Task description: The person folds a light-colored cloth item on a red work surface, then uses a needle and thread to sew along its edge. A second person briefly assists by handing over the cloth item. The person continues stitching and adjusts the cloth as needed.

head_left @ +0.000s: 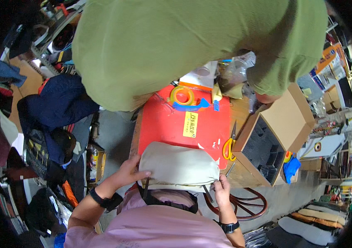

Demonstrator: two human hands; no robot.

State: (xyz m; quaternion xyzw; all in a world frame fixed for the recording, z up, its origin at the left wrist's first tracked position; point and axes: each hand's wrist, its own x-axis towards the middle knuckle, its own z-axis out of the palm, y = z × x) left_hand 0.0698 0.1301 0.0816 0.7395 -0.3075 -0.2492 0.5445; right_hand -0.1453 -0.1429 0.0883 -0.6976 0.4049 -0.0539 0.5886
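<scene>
Along the bench's (244,177) near edge, the person's left grip (133,170) and right grip (222,189) hold opposite ends of a cream cushion (180,164), probably light, soft and best taken there.

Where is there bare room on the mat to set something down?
The mat is bare left of the yellow card, down to the pale cushion; a smaller bare patch lies between card and scissors. Crowded: above the card, around the tape roll; right of the mat, by the box.
</scene>
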